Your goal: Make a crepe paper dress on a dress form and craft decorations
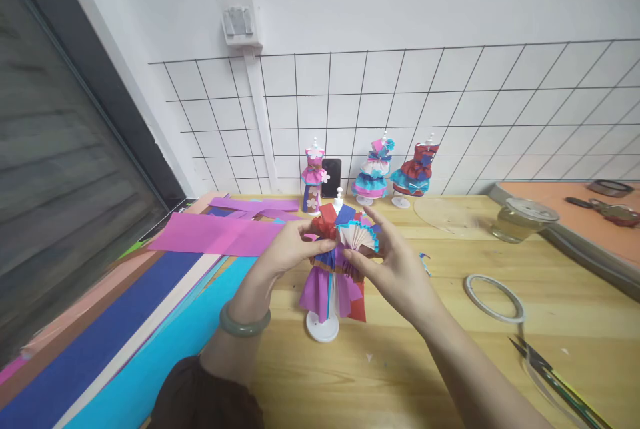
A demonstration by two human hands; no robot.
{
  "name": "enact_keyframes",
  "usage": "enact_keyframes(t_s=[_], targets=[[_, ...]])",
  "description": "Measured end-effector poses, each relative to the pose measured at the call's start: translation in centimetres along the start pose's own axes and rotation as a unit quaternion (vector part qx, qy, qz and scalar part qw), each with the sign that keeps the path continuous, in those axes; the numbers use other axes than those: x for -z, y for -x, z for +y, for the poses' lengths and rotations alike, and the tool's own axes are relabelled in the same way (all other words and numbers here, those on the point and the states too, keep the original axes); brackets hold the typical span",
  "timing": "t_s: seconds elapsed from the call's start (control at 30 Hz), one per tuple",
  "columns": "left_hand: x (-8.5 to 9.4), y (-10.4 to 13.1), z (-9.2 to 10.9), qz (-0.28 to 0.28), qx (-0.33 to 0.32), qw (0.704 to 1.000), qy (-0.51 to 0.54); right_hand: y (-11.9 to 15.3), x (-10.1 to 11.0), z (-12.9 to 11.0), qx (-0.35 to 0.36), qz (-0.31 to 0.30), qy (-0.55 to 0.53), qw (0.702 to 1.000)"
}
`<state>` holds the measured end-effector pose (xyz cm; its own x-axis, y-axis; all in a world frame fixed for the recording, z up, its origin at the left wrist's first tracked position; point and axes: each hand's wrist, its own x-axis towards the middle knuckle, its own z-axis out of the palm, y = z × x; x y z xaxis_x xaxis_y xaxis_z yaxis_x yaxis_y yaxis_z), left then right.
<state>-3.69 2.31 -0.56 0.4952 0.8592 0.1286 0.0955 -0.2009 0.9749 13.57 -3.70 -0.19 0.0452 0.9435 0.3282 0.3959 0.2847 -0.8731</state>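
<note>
A small white mannequin stand [323, 326] stands upright on the table, wearing a crepe paper dress [320, 287] in purple, red, blue and white. A pleated white paper fan [356, 237] with a blue edge lies against the front of its bodice. My left hand [293, 245] grips the dress at its left side, thumb across the front. On the other side, my right hand [397, 272] pinches the fan's base with the thumb, its fingers reaching behind the dress. The back of the dress and some fingertips are hidden.
Crepe paper sheets [150, 349] cover the table's left side. Behind stand three dressed mannequins, including a pink one [314, 175], and a phone [331, 178]. At right are a tape roll [494, 298], scissors [555, 375], a lidded cup [523, 219] and an orange-surfaced tray [565, 215].
</note>
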Motion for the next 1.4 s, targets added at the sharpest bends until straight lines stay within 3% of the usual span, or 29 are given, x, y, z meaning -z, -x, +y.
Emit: enact_keyframes(t_s=[0.2,0.43,0.7,0.97,1.23,1.4], targets=[[0.19,-0.04,-0.19,-0.011,0.003,1.000,0.009,-0.50,0.08,0.14,-0.027,-0.031,-0.098,0.994],[0.16,-0.08,-0.32,-0.014,0.007,0.999,0.033,-0.66,0.11,0.06,-0.052,-0.056,-0.128,0.989],[0.08,0.00,-0.22,-0.017,0.012,0.999,0.029,-0.54,-0.11,-0.15,-0.030,-0.074,-0.180,0.980],[0.05,0.04,-0.08,-0.017,0.004,1.000,0.024,-0.43,0.12,0.05,-0.022,-0.086,-0.150,0.985],[-0.15,0.07,0.10,-0.024,0.011,0.999,0.019,0.04,-0.41,0.35,0.022,-0.029,-0.050,0.998],[-0.14,0.15,0.18,-0.029,0.022,0.999,0.027,0.27,-0.26,-0.08,0.026,-0.033,-0.030,0.999]])
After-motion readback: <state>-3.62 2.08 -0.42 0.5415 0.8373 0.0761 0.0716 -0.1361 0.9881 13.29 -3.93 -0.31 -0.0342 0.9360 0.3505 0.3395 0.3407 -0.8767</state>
